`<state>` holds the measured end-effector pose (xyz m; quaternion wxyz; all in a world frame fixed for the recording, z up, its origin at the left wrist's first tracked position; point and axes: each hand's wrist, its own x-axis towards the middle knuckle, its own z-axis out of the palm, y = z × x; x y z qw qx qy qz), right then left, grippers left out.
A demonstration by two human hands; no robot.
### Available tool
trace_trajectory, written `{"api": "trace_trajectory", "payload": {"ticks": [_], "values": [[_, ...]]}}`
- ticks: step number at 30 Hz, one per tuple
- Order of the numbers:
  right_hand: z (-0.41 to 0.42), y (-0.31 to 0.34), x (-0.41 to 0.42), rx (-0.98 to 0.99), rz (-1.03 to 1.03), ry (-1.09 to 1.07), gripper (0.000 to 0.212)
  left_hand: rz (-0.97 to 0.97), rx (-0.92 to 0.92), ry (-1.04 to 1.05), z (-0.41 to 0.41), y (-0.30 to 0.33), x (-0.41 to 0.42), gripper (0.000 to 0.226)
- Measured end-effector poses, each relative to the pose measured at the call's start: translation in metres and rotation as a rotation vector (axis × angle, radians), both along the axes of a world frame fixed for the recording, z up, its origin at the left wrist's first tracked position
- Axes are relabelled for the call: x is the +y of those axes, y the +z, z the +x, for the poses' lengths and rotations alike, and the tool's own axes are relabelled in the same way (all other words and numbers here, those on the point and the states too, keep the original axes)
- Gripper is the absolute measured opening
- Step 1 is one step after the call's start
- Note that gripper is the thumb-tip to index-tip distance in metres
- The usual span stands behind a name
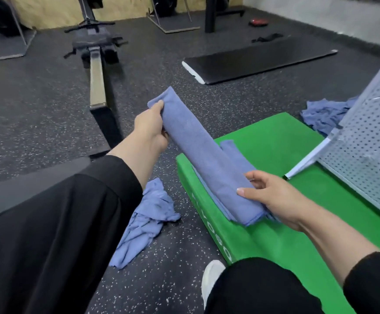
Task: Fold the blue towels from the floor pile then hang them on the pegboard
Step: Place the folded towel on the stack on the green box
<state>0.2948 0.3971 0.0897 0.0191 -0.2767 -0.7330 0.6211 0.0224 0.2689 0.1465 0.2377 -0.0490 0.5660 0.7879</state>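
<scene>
you hold one folded blue towel (202,152) over the green mat (275,137), left hand (149,128) and right hand (273,198) each in a pinching grip on an end; crumpled towels (143,223) remain on the floor, none visibly hung on the pegboard (370,141).

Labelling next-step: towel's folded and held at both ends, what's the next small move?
Probably carry the folded towel right toward the pegboard: left hand and right hand grip its ends, and it is already a narrow strip.

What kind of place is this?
Most likely a gym: a rowing machine stands on speckled rubber flooring, and a black exercise mat lies nearby.
</scene>
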Motion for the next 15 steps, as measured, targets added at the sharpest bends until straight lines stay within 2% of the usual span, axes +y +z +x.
{"api": "trace_trajectory", "payload": {"ticks": [3, 6, 12, 15], "values": [[0.030, -0.030, 0.021, -0.038, -0.031, -0.080, 0.039, -0.064, -0.062, -0.049, 0.010, -0.039, 0.037, 0.014], [0.048, -0.060, 0.039, -0.054, 0.019, -0.165, 0.039, -0.126, -0.076, -0.070, 0.014, -0.078, 0.063, 0.012], [0.046, -0.097, 0.062, -0.082, 0.206, -0.265, 0.038, -0.212, -0.045, -0.113, 0.012, -0.127, 0.105, 0.004], [0.036, -0.114, 0.073, -0.092, 0.309, -0.264, 0.035, -0.245, -0.031, -0.123, 0.002, -0.144, 0.124, 0.008]]}}
